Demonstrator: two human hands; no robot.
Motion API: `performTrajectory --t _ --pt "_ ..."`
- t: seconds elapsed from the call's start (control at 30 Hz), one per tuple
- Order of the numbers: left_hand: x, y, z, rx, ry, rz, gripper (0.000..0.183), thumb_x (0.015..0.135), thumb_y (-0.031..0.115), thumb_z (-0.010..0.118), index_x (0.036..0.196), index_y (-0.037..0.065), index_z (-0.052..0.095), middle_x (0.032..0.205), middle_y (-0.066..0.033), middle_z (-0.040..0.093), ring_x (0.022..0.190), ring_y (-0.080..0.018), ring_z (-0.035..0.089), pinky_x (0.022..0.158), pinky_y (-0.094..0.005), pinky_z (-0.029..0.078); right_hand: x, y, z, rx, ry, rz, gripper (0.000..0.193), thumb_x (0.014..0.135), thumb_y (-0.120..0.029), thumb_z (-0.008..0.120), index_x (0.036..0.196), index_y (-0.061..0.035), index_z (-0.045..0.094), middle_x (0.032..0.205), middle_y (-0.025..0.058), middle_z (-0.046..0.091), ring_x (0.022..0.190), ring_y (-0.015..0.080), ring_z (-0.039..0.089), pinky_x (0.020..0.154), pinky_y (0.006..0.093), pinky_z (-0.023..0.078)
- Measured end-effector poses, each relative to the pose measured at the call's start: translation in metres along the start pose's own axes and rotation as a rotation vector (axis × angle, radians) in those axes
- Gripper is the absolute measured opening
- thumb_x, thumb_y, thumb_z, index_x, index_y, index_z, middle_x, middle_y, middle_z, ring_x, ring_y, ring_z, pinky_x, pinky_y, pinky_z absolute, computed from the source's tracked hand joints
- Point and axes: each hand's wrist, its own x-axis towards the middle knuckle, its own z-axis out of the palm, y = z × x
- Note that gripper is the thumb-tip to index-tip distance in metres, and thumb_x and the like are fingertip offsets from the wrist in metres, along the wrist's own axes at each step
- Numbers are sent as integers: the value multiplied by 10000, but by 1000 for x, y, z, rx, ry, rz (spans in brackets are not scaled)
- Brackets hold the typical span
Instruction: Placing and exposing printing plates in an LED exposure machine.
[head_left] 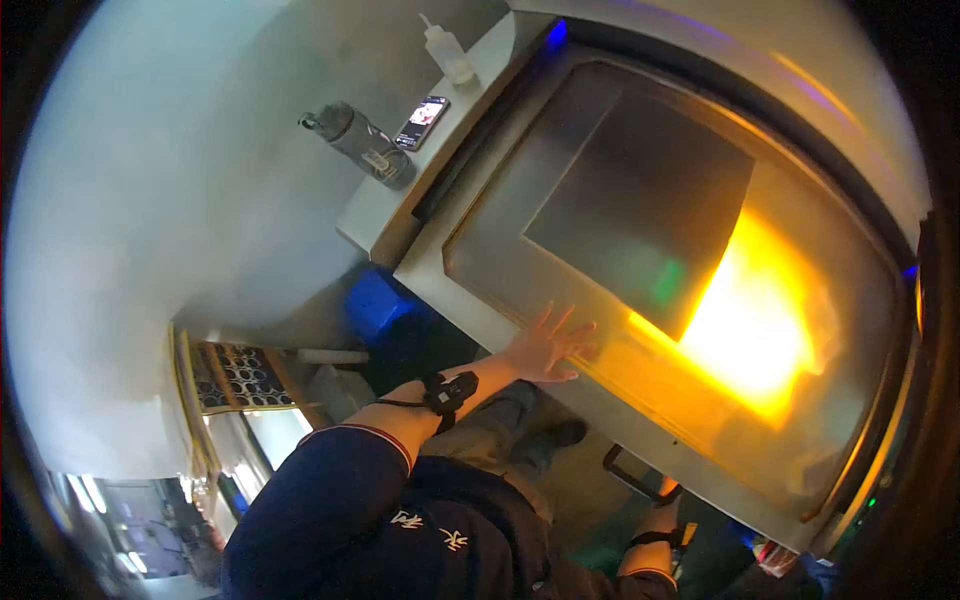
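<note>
My left hand (550, 346) is open, its fingers spread at the near edge of a wide framed panel (475, 300) on a large machine. Beneath the panel's sheet-like surface is a dark rectangular plate (650, 190). Intense yellow-white light glares beside the plate and washes out that part of the panel. Lower down, my right hand (667, 490) is closed on the right end of a black handle (625, 475) at the panel's front edge. The handle and dim light hide part of that hand.
Along the left, a ledge (362, 215) holds a grey water bottle (358, 145), a lit phone (422, 123) and a white squeeze bottle (449, 56). A blue container (376, 303) stands below it. A patterned cloth (240, 377) hangs at lower left. My shoe (552, 442) is beneath the panel edge.
</note>
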Motion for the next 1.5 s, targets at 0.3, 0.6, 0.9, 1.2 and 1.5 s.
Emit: performTrajectory --t 0.3,0.6,0.9,1.2,1.5 --pt "4 0 -3 -4 -70 -6 619 933 597 498 1468 286 472 1634 22 247 1471 -459 188 1166 -667 141 -25 -14 25 -47 -38 -34 443 867 -123 670 1292 -29 585 1136 120 671 1027 256 652 856 374 518" --pt "-3 0 -5 -33 5 -11 665 915 666 470 1468 297 480 1629 28 262 1483 -436 182 1170 -665 115 -133 -105 -13 -909 -159 -272 387 815 -63 653 1201 -96 654 1038 112 711 966 292 686 831 391 537" --pt "-28 77 -45 -536 -632 89 957 852 712 564 1558 126 292 1638 -149 181 1472 -472 171 1161 -675 96 -256 -212 3 -1371 -455 -495 536 685 -26 660 1172 -247 694 1035 84 731 909 309 702 777 432 560" --pt "-56 2 -79 106 -308 -61 743 859 288 695 1520 216 362 1564 -73 389 1350 -398 458 1064 -580 390 -172 -297 189 -1339 -398 -1078 392 867 -130 633 1254 -193 645 1286 84 653 1204 273 610 1020 452 473" --pt "65 -124 -102 197 -302 -83 791 875 208 680 1559 231 283 1597 -12 318 1417 -419 329 1098 -688 279 -24 -269 306 -1593 -512 -884 642 849 -154 671 1456 -197 467 1500 99 449 1396 339 378 1156 589 248"
